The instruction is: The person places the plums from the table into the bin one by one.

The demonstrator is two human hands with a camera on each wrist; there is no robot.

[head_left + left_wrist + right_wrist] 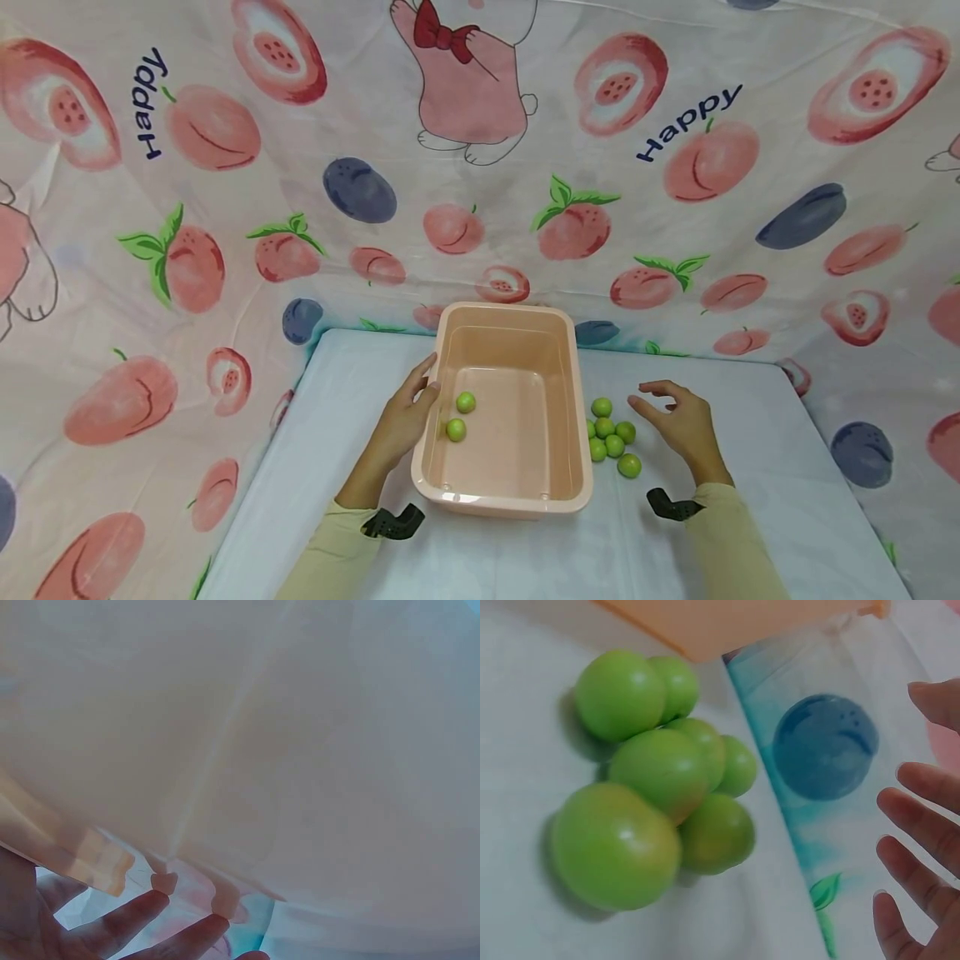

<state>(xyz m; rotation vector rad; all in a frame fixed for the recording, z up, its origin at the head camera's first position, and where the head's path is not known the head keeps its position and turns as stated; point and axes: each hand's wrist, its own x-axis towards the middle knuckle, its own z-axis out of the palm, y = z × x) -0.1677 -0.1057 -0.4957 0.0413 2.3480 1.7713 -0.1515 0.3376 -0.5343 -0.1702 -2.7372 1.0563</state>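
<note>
Left hand: my left hand [405, 417] rests flat against the outer left wall of the rectangular peach-pink plastic tub [510, 492], near its top edge; the fingers [131, 915] are straight and a little spread, holding nothing.
Left wrist view: the tub's pale wall fills nearly the whole view, with my fingertips showing just under it.
Right hand: my right hand [678, 421] hovers above the worktop to the right of the tub, fingers [915, 806] loosely spread and slightly bent, pinching nothing.
Fruits on the worktop: a cluster of small round green fruits [611, 437] lies on the white-covered worktop [750, 533], just beside the tub's right wall and just left of my right hand; they are bunched up, most touching each other. I cannot tell whether my fingertips touch any of them.
Fruits in the tub: two more small green fruits [461, 417] lie on the tub's floor near its left wall, close together, one slightly farther from me than the other.
Tub position: it stands upright in the middle of the worktop, between my two hands.
Backdrop: a thin cloth printed with peaches, plums and the word "Happy" [225, 208] hangs behind and at both sides.
Sleeves: pale yellow sleeves [727, 542] cover both my forearms.
</note>
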